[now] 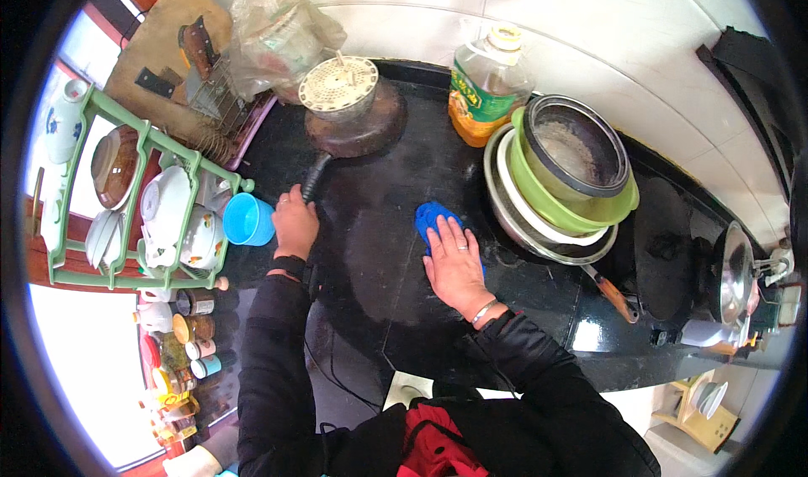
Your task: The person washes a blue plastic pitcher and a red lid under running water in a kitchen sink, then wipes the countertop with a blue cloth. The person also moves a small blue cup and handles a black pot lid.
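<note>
My right hand [456, 262] presses flat on a crumpled blue cloth [430, 213] against the black countertop [360, 250]; part of the cloth is hidden under the palm. My left hand [295, 223] is closed around the end of a black handle [315, 173]. That handle belongs to a dark brown pan [356, 130], on which stands a small metal pot topped by a pale perforated steamer plate [339, 83]. A light blue plastic cup [248, 219] stands just left of my left hand.
Right of the cloth, nested bowls, including a green basin [527, 190], sit in a wood-handled pan [609, 291]. A cooking-oil bottle [483, 92] stands behind. At left are a green dish rack [136, 139], knives [201, 48] and several jars [192, 329]. A cord [338, 376] hangs near the front edge.
</note>
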Available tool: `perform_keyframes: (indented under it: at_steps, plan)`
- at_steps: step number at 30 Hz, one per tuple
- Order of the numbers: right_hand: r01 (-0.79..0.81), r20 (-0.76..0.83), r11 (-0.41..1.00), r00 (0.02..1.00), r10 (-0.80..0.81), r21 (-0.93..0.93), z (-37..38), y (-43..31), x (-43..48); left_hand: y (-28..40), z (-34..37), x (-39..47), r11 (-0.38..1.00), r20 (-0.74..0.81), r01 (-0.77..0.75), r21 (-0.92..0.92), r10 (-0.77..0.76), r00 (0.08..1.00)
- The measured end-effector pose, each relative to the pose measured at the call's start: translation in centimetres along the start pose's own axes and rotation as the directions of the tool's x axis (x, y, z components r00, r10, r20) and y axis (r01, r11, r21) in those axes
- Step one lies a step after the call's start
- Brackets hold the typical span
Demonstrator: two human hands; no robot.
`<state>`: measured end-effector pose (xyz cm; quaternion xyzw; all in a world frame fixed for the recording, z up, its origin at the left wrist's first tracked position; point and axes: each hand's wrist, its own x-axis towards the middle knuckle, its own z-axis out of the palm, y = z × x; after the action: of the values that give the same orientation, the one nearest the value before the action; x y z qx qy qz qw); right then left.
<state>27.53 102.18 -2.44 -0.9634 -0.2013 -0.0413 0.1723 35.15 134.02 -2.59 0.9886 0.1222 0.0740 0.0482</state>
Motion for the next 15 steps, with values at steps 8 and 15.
perform_keyframes:
  at_steps: [8,15]
  plan:
    - [-0.134,-0.177,0.99,0.974,0.138,0.034,2.6,0.5,9.0,0.1,0.3,-4.4,0.994,-0.047,-0.001,-0.108,-0.004,0.999]
    - [-0.204,-0.296,0.979,0.934,0.202,0.024,6.1,1.4,19.0,-0.2,-1.7,-8.1,0.987,-0.061,0.098,-0.127,-0.106,0.992]
